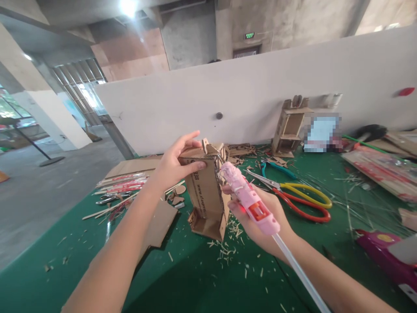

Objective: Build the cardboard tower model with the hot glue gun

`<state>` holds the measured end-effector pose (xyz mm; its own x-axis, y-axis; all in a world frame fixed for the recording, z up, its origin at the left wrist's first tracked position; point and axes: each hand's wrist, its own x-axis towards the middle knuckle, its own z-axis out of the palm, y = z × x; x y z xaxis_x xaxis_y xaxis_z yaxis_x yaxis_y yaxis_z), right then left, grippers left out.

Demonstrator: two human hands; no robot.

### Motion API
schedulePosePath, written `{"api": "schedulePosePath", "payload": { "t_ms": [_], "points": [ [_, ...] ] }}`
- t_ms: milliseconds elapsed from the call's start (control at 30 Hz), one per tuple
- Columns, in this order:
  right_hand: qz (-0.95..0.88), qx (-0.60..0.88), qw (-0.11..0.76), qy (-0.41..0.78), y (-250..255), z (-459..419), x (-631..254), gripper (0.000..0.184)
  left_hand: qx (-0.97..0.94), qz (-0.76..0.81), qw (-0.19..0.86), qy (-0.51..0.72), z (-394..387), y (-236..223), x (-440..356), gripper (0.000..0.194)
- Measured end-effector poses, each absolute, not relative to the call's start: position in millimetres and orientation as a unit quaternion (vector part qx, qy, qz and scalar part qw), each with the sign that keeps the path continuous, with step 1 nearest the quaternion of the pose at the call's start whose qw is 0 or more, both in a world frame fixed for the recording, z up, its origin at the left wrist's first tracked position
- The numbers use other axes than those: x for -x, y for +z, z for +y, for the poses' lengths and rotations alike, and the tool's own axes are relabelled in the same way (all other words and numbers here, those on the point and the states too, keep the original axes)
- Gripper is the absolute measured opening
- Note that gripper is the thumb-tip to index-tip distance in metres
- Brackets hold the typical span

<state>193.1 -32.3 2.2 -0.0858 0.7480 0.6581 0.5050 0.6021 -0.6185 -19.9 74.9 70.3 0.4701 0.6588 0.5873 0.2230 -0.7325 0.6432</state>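
Observation:
My left hand (176, 163) grips the top of a tall cardboard model (206, 193) that stands on the green table (195, 278). In my right hand (260, 219) is a pink hot glue gun (249, 198), with a clear glue stick (299, 274) sticking out of its back. The gun's nozzle touches the upper right edge of the model.
Scissors with yellow and red handles (302, 202) lie right of the model, teal-handled pliers (276, 167) behind them. A second cardboard model (289, 128) stands by the white wall. Flat cardboard pieces (159, 221), sticks and tools (120, 187) lie at left. A purple object (387, 256) sits at right.

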Motion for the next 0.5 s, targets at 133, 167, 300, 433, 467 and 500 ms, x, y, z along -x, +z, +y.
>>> {"api": "schedulePosePath", "payload": {
  "t_ms": [133,167,300,433,467,500],
  "points": [
    [-0.745,0.426,0.507,0.078,-3.5,-30.2,-191.9,0.014,-0.819,0.27,0.263,0.432,80.1,68.6,24.3,0.07],
    [-0.748,0.422,0.508,0.069,-5.0,-29.1,-191.6,0.014,-0.819,0.269,0.266,0.431,81.0,68.3,25.2,0.07],
    [-0.765,0.413,0.492,0.042,-2.8,-26.8,-192.0,0.009,-0.821,0.273,0.27,0.423,82.6,67.7,28.9,0.069],
    [-0.79,0.411,0.454,0.032,2.5,-26.6,-195.2,0.007,-0.826,0.278,0.264,0.413,82.4,68.0,30.5,0.069],
    [-0.79,0.415,0.45,0.029,1.6,-25.8,-195.8,0.009,-0.828,0.274,0.26,0.414,82.3,68.1,30.3,0.069],
    [-0.788,0.422,0.448,0.025,-0.2,-24.6,-196.1,0.01,-0.83,0.268,0.257,0.416,82.1,68.1,30.0,0.071]
  ]
}}
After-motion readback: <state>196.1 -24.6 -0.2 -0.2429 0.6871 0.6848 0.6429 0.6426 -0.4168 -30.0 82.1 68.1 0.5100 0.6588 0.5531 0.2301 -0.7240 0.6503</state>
